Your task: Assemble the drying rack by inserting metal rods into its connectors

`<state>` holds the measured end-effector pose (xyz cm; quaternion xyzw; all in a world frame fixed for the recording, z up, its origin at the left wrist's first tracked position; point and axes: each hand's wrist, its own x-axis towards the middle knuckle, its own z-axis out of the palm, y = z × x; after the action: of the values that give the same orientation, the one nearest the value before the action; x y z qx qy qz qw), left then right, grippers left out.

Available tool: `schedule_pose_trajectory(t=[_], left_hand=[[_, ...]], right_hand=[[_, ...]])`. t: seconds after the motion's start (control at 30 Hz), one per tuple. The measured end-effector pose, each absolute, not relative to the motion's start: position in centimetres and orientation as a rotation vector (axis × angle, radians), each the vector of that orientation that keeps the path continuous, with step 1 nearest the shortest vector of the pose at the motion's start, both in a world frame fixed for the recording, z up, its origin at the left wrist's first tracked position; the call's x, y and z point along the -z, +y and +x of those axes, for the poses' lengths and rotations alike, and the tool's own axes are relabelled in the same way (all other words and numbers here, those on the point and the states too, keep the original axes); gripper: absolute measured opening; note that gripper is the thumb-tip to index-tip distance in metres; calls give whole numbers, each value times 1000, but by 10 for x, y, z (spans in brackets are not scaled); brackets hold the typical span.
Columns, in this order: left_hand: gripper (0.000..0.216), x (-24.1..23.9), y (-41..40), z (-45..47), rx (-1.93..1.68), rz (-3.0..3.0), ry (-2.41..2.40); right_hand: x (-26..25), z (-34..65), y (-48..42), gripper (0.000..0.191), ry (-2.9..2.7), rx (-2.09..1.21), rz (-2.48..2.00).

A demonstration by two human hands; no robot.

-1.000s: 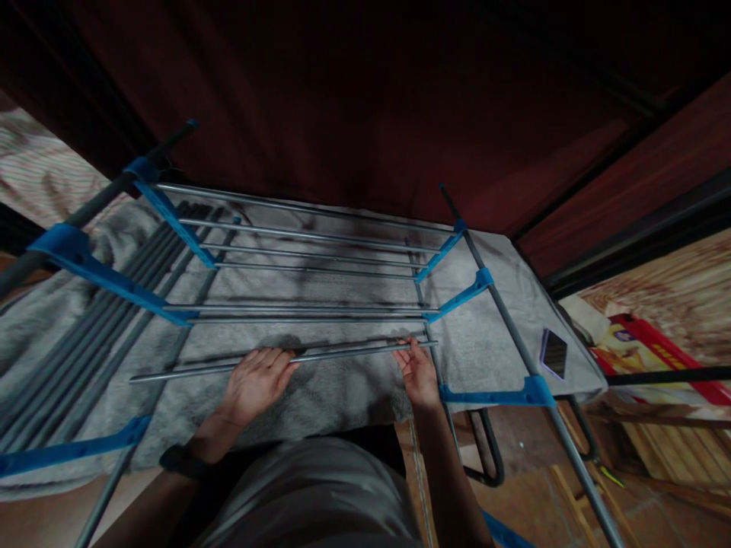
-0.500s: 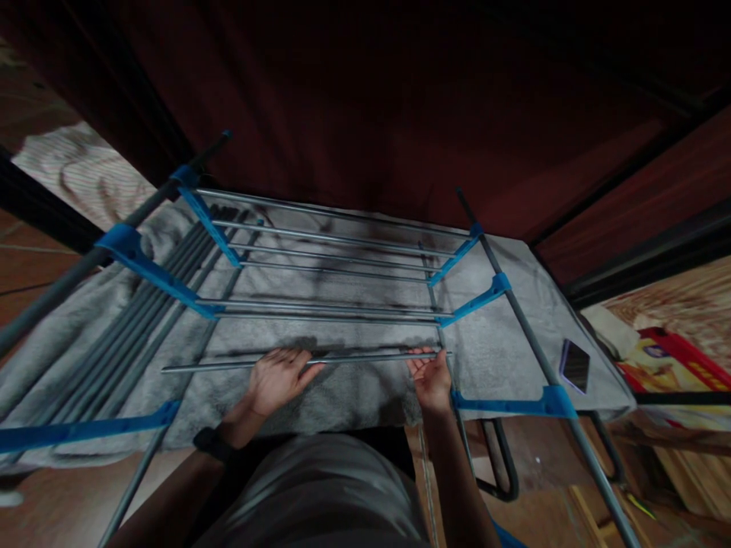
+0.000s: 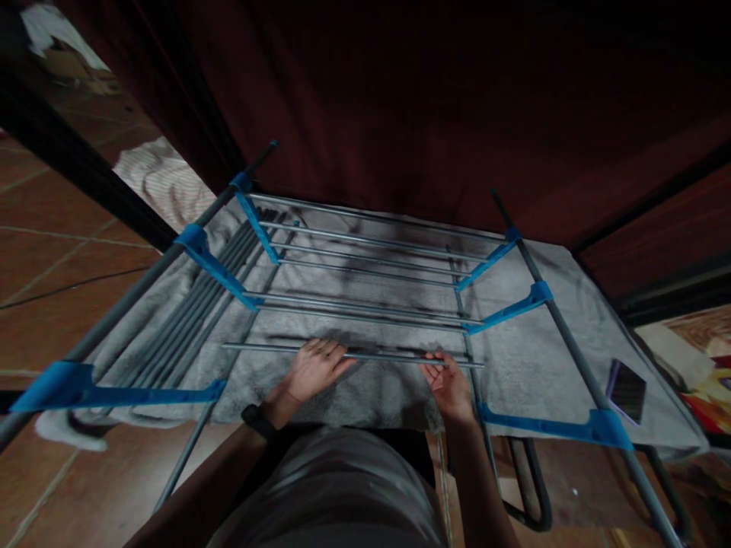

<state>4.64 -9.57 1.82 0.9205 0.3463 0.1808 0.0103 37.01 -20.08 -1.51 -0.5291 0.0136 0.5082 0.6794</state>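
Observation:
A thin grey metal rod lies crosswise in both hands, above the grey blanket. My left hand is closed over it from above, left of its middle. Near the rod's right end, my right hand holds it from below with curled fingers. Around the hands stands a rack frame with grey side poles and blue plastic brackets. Several crossbars span the left and right brackets beyond my hands. The nearest blue brackets, left and right, carry no visible crossbar between them.
Several loose grey tubes lie in a row on the blanket at the left. A phone rests at the right. A dark red curtain hangs behind. Black bent metal legs show below the blanket's edge.
My view has swung left, so everything sits further right in the picture. The rod's left end has risen slightly and its right end dipped. Both hands keep their hold.

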Motion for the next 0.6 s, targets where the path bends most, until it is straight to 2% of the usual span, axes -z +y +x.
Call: schedule_pose_trajectory(t=[0.1,0.23,0.6], left_hand=[[25,-21,-96,46,-536,2894,1035],[29,-21,-93,38,-461,2975,1009],[26,-12,-84,-5,-282,2827,1384]], right_hand=[[17,369,-201,15,35,-1143,-1184],[20,377,-199,17,48,-1109,-1178],[26,402,-205,20,75,-1045,-1210]])
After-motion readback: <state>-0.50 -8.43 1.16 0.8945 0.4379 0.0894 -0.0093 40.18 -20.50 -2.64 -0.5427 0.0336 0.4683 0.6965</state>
